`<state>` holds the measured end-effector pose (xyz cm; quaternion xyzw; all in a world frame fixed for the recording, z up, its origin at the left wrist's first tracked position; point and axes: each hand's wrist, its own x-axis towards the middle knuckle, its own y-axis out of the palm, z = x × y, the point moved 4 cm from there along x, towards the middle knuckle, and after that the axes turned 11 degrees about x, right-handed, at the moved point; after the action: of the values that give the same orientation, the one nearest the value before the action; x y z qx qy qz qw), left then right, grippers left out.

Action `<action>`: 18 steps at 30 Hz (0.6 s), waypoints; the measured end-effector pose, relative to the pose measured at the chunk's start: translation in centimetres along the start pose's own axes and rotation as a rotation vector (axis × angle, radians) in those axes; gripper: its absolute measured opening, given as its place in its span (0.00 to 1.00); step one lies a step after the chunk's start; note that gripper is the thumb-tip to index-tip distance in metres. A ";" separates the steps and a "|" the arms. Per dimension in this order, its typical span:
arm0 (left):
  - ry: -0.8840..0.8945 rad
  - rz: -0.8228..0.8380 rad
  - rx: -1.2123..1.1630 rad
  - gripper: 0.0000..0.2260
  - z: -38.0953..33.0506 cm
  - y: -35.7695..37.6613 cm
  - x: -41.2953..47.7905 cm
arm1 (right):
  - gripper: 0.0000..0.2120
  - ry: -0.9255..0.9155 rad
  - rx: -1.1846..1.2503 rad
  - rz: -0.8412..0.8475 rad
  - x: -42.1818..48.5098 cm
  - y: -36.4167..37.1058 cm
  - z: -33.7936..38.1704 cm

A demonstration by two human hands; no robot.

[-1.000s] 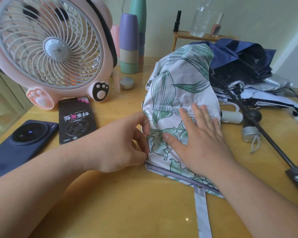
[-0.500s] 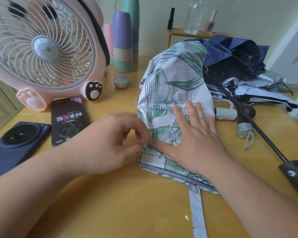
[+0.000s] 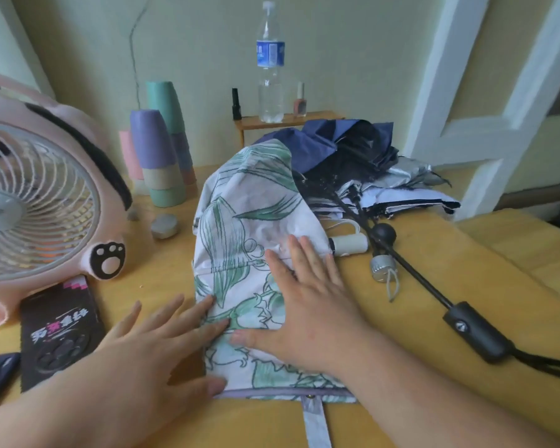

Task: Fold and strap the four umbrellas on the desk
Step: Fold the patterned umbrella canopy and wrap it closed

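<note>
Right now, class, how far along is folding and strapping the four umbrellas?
Done: none looks strapped. In hand: left hand and right hand flatten the leaf-print umbrella, its strap lying loose. Left: strapping it, then the crumpled umbrellas behind.

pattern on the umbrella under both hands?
White umbrella printed with green leaf outlines, with a lilac hem and strap; clearest in the head view.

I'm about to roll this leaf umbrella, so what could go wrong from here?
The strap sticks out from the umbrella hem; rolling could trap it inside. The left hand and right hand lie flat, gripping nothing, so pleats may spring loose. The black shaft lies close; fabric could snag.
</note>
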<state>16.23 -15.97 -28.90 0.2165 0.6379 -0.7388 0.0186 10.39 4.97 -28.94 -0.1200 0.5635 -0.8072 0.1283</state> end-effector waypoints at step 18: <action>-0.353 -0.655 -0.646 0.36 2.7 -14.9 10.1 | 0.59 0.064 0.102 -0.098 -0.4 -0.6 -1.5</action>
<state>1.74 -13.31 -18.23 -0.1406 0.8561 -0.4956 -0.0406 10.22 6.57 -28.91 -0.1151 0.5188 -0.8437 0.0766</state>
